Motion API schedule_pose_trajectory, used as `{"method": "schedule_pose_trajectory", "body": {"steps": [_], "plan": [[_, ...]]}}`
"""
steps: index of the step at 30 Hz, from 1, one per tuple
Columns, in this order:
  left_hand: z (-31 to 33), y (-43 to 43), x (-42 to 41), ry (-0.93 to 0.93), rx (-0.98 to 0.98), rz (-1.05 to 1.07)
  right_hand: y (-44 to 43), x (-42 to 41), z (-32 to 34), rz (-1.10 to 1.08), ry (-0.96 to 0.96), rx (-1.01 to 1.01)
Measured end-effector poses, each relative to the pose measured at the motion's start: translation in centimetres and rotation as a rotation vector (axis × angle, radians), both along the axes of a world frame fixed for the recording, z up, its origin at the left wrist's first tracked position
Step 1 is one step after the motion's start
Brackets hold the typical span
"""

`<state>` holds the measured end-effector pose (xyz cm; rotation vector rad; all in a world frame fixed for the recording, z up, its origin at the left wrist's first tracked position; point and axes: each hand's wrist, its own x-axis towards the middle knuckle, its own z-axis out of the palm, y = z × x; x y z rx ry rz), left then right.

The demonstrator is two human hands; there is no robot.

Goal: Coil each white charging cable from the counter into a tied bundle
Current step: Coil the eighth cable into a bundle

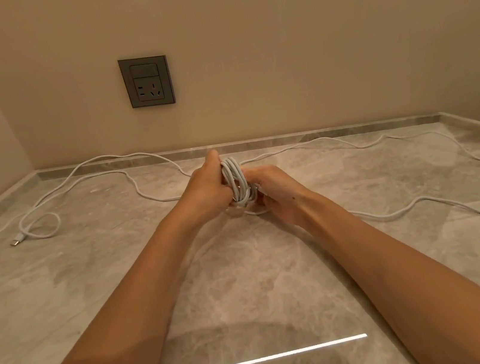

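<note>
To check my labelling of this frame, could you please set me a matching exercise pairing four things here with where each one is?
Things:
1 coil
2 socket
3 connector
4 glare streak

Places:
A on the wall
B far left on the counter
C near middle of the counter
D gripped by the left hand and right hand

Pairs: 1-D; 2-A; 3-B; 4-C

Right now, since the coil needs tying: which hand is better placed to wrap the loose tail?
Probably the right hand: the left hand has its grip on the coiled white cable, and the loose tail seems to trail across the counter on the right.
</note>
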<state>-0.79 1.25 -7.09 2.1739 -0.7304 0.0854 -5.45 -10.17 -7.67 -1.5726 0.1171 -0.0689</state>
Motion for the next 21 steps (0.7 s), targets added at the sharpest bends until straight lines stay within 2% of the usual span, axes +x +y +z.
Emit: {"method": "schedule_pose_trajectory", "body": {"steps": [4, 6, 12, 21], "plan": [[-0.4, -0.1, 0.1, 0.157, -0.199, -0.013, 0.1, 0.1, -0.1, -0.056, -0.005, -0.007], [-0.6, -0.1, 0.0, 0.179, -0.266, -0.005, 0.3, 0.1, -0.1, -0.09, -0.02, 0.002], [-0.7, -0.2, -0.4, 0.053, -0.198, -0.015, 0.1, -0.2, 0.0, -0.05, -0.048, 0.007], [0.4, 0.7, -1.3, 0.26, -0.356, -0.185, 0.1, -0.4, 0.4, 0.063, -0.181, 0.218]]}}
